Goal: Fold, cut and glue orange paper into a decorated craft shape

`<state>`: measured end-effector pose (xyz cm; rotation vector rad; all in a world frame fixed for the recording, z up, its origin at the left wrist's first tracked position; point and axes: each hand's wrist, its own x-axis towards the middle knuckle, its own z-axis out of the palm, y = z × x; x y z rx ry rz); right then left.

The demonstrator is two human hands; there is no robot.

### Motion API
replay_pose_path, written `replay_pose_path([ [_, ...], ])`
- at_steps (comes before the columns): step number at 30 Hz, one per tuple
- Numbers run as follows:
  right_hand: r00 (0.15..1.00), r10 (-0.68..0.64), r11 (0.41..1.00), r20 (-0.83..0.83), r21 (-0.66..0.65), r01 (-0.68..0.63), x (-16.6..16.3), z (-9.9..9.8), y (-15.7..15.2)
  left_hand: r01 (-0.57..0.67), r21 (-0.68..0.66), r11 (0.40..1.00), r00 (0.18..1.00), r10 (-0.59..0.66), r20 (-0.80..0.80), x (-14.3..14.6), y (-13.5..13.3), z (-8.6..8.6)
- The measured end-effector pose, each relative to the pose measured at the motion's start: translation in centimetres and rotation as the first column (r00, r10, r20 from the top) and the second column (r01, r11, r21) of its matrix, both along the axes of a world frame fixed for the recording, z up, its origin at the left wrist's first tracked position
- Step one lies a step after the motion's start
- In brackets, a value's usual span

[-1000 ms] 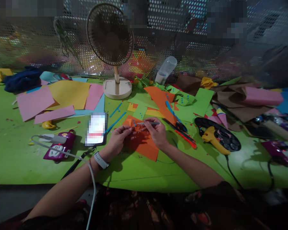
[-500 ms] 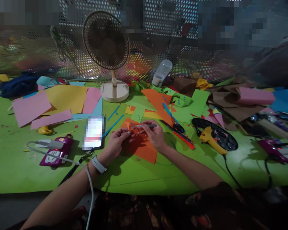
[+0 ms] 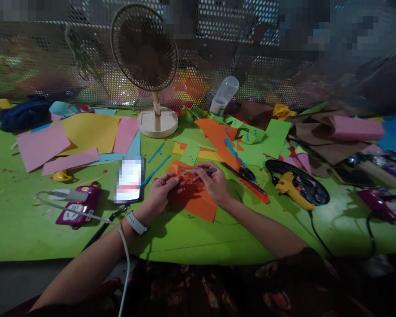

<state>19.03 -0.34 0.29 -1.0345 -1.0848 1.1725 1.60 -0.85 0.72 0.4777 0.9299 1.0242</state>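
Observation:
An orange paper sheet (image 3: 198,200) dotted with small blue bits lies on the green table (image 3: 26,224) in front of me. My left hand (image 3: 161,193), with a white watch on the wrist, rests on the sheet's left edge, fingers curled and pressed down on it. My right hand (image 3: 213,182) pinches a thin grey tool like tweezers (image 3: 201,170), tip pointing left over the sheet's upper part. The two hands are a few fingers apart.
A phone (image 3: 130,179) lies left of my hands, a purple device with a white cable (image 3: 77,204) further left. Scissors (image 3: 247,173), a red cutter (image 3: 255,189) and a yellow glue gun (image 3: 292,189) lie right. A desk fan (image 3: 152,66) and loose coloured sheets stand behind.
Both hands stay on the orange sheet with only small shifts; the view itself bobbed down and back up. The grip on the grey tool is unchanged.

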Motion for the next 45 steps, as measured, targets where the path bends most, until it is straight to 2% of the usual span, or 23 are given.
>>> replay_pose_path([
  [11, 0.999, 0.007, 1.0, -0.033, 0.018, -0.006, -0.04, 0.22, -0.07, 0.005, -0.002, 1.0, 1.0, -0.005, -0.006, 0.04, -0.05, 0.23],
  [25, 1.0, -0.001, 1.0, 0.009, 0.017, 0.001, -0.05, 0.23, -0.2, 0.011, 0.01, 1.0, 1.0, -0.011, 0.001, 0.05, -0.03, 0.23],
  [45, 0.999, 0.005, 0.996, 0.052, 0.092, -0.009, -0.1, 0.28, -0.77, -0.006, 0.047, 0.999, 1.0, 0.007, -0.023, 0.04, -0.07, -0.05],
])
